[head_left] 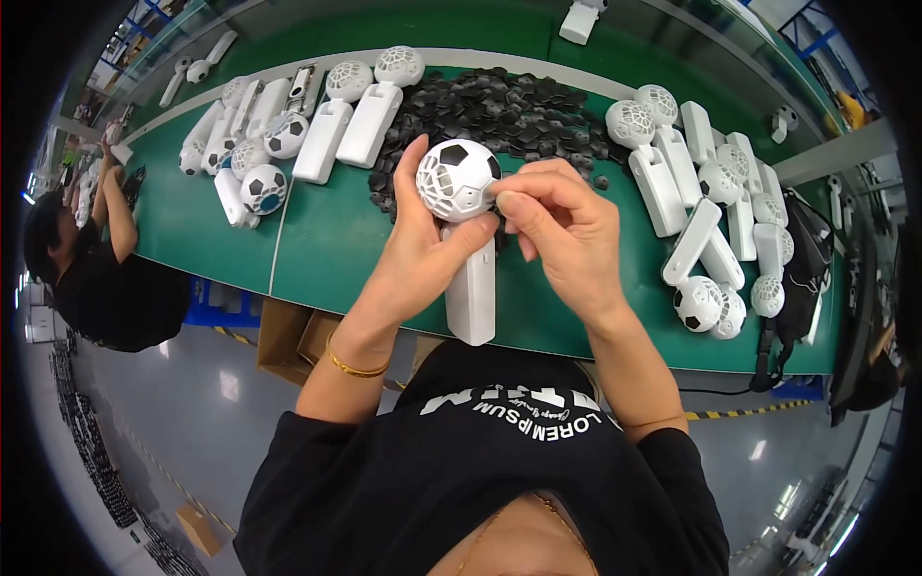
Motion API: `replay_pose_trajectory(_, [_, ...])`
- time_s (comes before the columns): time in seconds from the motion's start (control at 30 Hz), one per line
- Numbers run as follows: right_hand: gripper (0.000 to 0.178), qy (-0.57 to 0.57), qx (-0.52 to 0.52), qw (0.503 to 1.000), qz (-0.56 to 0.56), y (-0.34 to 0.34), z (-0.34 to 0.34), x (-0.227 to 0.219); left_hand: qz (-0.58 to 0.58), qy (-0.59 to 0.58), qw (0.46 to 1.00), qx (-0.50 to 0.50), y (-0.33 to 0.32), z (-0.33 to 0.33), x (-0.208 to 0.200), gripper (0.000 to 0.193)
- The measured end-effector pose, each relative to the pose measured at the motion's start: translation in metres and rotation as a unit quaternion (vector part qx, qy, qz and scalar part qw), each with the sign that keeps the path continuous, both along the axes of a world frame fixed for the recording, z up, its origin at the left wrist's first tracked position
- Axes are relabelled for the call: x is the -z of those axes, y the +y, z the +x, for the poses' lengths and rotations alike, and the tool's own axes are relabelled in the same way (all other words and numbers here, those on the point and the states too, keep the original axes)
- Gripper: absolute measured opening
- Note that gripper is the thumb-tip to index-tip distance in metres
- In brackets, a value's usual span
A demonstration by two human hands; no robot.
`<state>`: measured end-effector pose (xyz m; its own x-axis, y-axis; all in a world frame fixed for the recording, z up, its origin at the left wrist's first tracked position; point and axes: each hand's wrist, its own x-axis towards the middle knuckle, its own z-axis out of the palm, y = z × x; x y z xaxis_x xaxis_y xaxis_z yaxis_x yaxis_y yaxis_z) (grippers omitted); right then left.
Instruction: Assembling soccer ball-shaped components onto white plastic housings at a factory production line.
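Observation:
My left hand [413, 248] is closed around the ball-shaped head of a white handheld device [471, 288], thumb low on the ball and fingers behind it. The head is patterned like a football, with black patches on the right and an open white lattice on the left. Its long white handle points down toward me, over the table's near edge. At the ball's right side, my right hand [574, 230] is closed in a pinch, thumb and forefinger against the surface. Whatever sits between those fingertips is hidden. Beyond the ball lies a wide heap of small black pieces [499, 106].
Similar white devices [346, 125] stand grouped on the green table [327, 254] at the left; more devices [658, 187] lie at the right. A black bag [802, 278] rests at the right end. Cardboard boxes [279, 336] sit below. Another person [106, 250] works at far left.

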<state>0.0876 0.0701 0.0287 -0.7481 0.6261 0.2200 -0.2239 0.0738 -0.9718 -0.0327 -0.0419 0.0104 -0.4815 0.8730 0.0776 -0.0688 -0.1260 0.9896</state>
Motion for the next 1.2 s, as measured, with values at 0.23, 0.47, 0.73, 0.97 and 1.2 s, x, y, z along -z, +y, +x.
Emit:
replay_pose_trajectory(0.23, [0.009, 0.000, 0.049, 0.997, 0.065, -0.008, 0.000, 0.006, -0.003, 0.022, 1.000, -0.001, 0.001, 0.015, -0.003, 0.082])
replay_pose_trajectory(0.47, [0.015, -0.051, 0.041, 0.994, 0.090, -0.008, -0.003, 0.006, 0.003, 0.050, 0.999, -0.022, 0.000, 0.015, -0.003, 0.083])
replay_pose_trajectory(0.73, [0.048, 0.002, -0.056, 0.998, -0.015, -0.008, -0.010, 0.002, 0.002, 0.093, 0.995, -0.043, -0.005, 0.021, -0.009, 0.073])
replay_pose_trajectory(0.97, [0.053, 0.037, -0.070, 0.994, -0.072, 0.011, -0.006, 0.001, -0.002, 0.128, 0.992, -0.013, 0.013, 0.020, -0.019, 0.072])
replay_pose_trajectory(1.2, [0.056, 0.004, 0.181, 0.961, 0.210, 0.040, 0.041, -0.015, 0.006, 0.263, 0.958, 0.111, 0.090, 0.003, -0.057, 0.074])
